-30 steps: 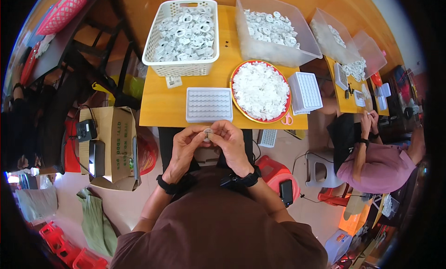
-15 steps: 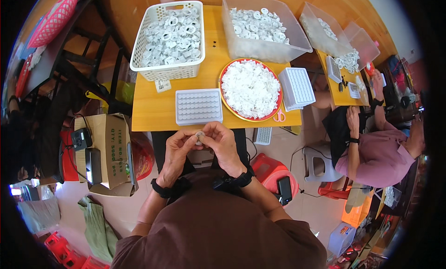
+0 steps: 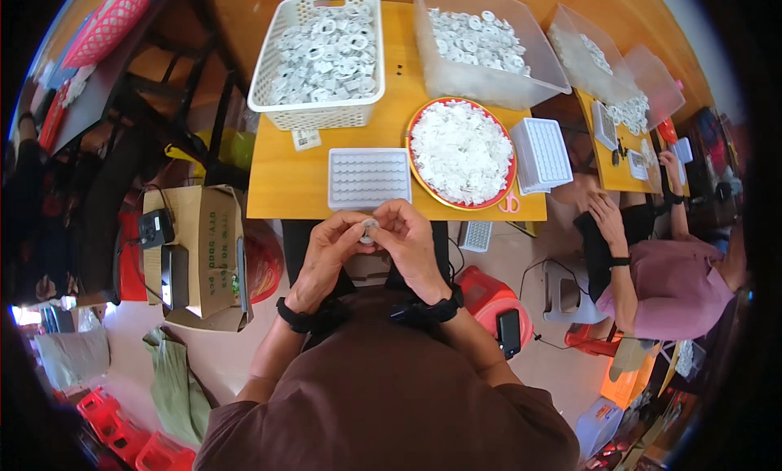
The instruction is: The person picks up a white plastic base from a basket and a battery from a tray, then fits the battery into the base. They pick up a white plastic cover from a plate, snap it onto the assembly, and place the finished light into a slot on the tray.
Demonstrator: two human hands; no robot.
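Orange wooden table, pale tiled floor — red plastic stools, bright daylight

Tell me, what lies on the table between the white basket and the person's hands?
In the head view, a white grid tray lies between the white basket and both hands: left hand, right hand.

A brown printed carton stands left; a pale, perhaps paper, label lies under the basket.

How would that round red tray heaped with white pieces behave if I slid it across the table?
The round red tray looks shallow, so its white pieces, heaped near rim height, would probably spill if jerked. It sits flat on the yellow table, so it should slide rather than tip. The load seems light plastic, likely easy to push.
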